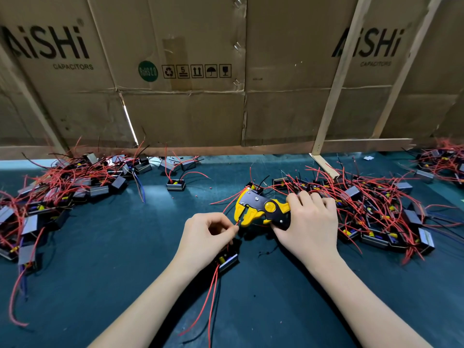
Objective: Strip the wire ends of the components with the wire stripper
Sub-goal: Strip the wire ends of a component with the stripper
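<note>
My right hand grips the handles of a yellow and black wire stripper, whose jaws point left and stand apart. My left hand pinches a thin red wire between thumb and fingertips, with the wire's tip at the stripper's jaws. That wire belongs to a small black component lying under my left wrist; more red wires trail from it toward me.
A heap of black components with red wires lies at the left, another heap at the right behind my right hand. A single component sits mid-table. Cardboard sheets and wooden slats wall the back of the dark green mat.
</note>
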Available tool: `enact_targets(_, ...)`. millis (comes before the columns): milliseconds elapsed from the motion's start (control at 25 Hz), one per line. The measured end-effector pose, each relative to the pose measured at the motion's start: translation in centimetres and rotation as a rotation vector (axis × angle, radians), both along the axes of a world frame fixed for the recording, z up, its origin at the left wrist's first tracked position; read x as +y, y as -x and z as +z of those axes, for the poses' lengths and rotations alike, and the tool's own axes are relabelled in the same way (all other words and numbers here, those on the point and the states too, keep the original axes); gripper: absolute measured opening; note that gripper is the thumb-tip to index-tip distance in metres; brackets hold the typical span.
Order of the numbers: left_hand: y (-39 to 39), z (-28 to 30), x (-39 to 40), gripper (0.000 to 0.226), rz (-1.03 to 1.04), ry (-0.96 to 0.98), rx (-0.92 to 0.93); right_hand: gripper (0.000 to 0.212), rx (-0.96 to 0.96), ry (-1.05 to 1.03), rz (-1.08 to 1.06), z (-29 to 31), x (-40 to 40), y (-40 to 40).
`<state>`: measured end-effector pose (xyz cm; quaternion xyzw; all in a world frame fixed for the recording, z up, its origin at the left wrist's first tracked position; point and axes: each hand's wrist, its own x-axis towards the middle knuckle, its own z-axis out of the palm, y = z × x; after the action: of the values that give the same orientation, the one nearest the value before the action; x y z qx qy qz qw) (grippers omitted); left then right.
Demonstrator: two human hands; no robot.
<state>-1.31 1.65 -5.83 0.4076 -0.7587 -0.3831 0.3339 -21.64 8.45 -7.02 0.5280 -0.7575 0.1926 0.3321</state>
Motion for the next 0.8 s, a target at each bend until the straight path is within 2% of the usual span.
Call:
enact_targets(360,0.15,-0.04,0.05,0.021,-0.013,0.01,-0.024,0.042,0.02,-0.034,0.014,-0.04,-0.1,-0.13)
enact_targets(720,0.09,-0.32,-0.29,0.019,-0.027,0.023,-0.033,0.048,-0.065,-0.16,-0.038,0.29,0.11,-0.6)
enact_targets(800,-0.06,-0.34,-0.35,0.019,-0.045,0.034,-0.041,0.047,-0.066,-0.119,-0.03,0.33,0.12,-0.57)
